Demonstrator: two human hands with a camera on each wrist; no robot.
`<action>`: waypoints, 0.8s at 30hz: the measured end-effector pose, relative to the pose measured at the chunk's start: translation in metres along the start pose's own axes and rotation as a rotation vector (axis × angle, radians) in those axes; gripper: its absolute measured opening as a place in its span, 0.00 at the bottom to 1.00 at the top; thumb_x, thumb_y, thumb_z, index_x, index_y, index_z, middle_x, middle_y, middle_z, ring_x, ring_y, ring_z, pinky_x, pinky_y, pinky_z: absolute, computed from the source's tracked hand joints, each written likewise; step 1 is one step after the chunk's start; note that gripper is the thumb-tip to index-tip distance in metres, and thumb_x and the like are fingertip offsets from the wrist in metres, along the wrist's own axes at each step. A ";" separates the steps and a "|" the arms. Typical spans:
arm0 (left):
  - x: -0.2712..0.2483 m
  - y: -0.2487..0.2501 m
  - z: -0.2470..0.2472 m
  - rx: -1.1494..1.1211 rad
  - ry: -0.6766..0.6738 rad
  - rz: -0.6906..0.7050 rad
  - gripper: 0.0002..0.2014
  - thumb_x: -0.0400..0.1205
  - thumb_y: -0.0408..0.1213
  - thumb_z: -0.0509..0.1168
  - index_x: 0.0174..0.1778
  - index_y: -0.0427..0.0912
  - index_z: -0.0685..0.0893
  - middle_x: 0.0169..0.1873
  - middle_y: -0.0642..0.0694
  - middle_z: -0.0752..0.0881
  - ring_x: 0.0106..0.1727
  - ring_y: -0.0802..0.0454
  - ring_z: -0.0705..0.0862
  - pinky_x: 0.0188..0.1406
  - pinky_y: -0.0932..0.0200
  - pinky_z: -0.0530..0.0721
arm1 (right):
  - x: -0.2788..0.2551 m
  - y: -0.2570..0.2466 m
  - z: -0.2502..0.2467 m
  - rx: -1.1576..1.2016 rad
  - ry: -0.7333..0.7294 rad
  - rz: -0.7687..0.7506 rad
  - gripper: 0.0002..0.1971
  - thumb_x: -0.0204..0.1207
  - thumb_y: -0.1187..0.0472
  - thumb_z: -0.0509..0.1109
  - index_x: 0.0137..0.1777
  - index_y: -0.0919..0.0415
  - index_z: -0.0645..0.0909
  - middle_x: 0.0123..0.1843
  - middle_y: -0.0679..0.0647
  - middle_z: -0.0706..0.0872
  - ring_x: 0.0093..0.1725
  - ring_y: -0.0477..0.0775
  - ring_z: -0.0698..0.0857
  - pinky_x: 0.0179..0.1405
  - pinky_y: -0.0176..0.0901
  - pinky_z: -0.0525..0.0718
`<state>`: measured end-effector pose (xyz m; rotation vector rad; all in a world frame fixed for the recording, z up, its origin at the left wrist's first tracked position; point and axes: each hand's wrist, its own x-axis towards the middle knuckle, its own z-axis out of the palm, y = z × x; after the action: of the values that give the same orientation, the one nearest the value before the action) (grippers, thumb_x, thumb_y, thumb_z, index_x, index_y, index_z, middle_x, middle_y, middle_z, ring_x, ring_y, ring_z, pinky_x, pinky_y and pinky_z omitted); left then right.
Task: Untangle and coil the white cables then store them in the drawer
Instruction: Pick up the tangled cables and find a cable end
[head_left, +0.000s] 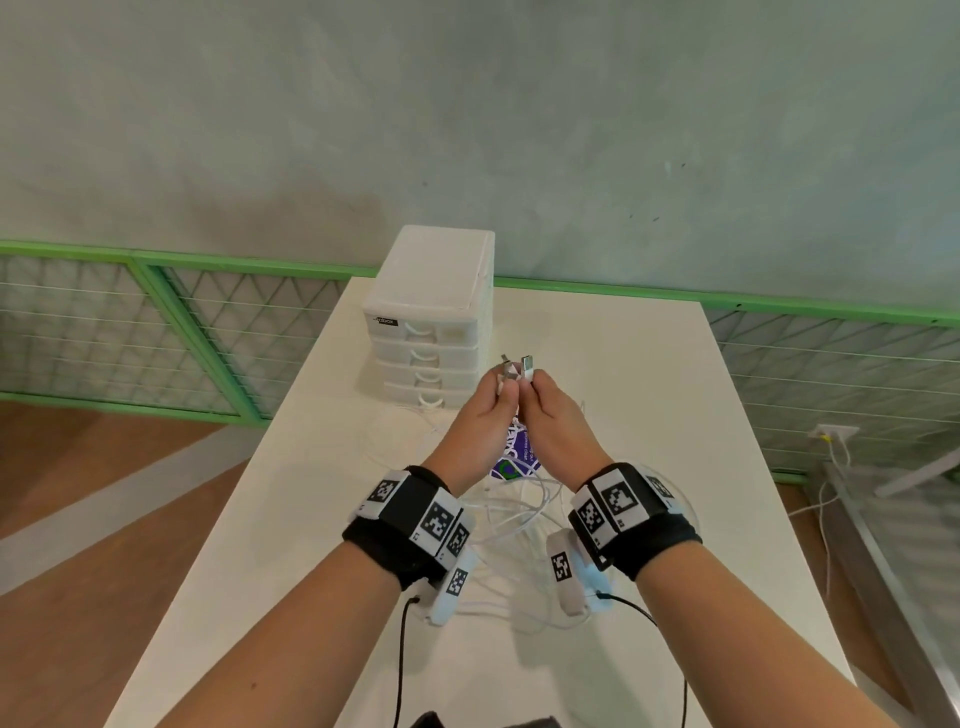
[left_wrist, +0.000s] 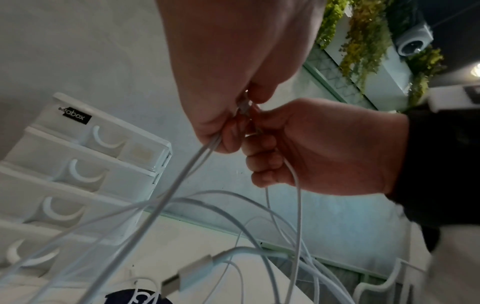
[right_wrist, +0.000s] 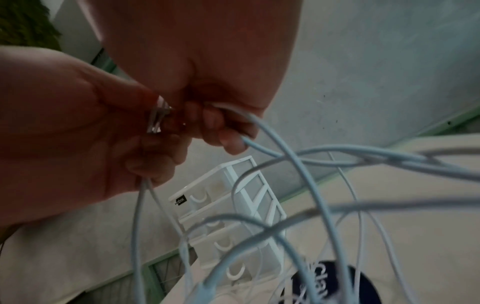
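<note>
Both hands are raised together above the table, in front of the drawer unit (head_left: 431, 322). My left hand (head_left: 500, 387) pinches white cable ends whose small metal plugs (head_left: 508, 368) stick up. My right hand (head_left: 535, 385) pinches a white cable by its USB plug (head_left: 527, 365), right next to the left hand's plugs. From both fists the white cables (head_left: 519, 512) hang down into a loose tangle on the table. In the left wrist view the cables (left_wrist: 182, 185) trail from my left hand (left_wrist: 221, 127), with a loose USB plug (left_wrist: 193, 272) below. The right wrist view shows my right hand (right_wrist: 221, 127) curled round cable (right_wrist: 298, 174).
The white drawer unit (left_wrist: 78, 164) has several shut drawers with curved handles and stands at the table's far edge (head_left: 597, 306). A purple round label (head_left: 514, 460) lies among the cables. Green mesh railing (head_left: 156, 322) runs behind, wooden floor to the left.
</note>
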<state>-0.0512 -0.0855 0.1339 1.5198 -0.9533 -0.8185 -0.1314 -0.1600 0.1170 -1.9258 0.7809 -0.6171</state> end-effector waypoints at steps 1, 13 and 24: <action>0.000 0.000 0.001 0.013 -0.003 0.018 0.14 0.90 0.40 0.47 0.69 0.45 0.71 0.47 0.57 0.77 0.47 0.64 0.76 0.53 0.73 0.75 | 0.002 0.000 -0.002 -0.026 -0.018 -0.004 0.12 0.86 0.57 0.53 0.43 0.63 0.70 0.31 0.51 0.75 0.29 0.49 0.71 0.36 0.48 0.71; 0.014 -0.007 -0.001 -0.144 0.065 -0.031 0.14 0.90 0.41 0.47 0.56 0.51 0.78 0.38 0.47 0.74 0.32 0.57 0.70 0.32 0.65 0.71 | 0.001 0.008 -0.005 0.175 0.078 -0.032 0.11 0.85 0.61 0.56 0.49 0.64 0.78 0.29 0.45 0.76 0.26 0.38 0.71 0.31 0.34 0.69; 0.018 -0.004 0.003 -0.045 -0.008 -0.086 0.10 0.90 0.41 0.49 0.55 0.43 0.74 0.29 0.49 0.69 0.31 0.56 0.69 0.39 0.59 0.73 | 0.006 0.014 -0.005 0.241 -0.085 0.046 0.19 0.87 0.60 0.52 0.75 0.59 0.71 0.21 0.30 0.79 0.25 0.30 0.77 0.28 0.21 0.71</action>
<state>-0.0450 -0.1029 0.1295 1.5281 -0.8746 -0.9019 -0.1347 -0.1718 0.1069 -1.6981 0.6641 -0.5706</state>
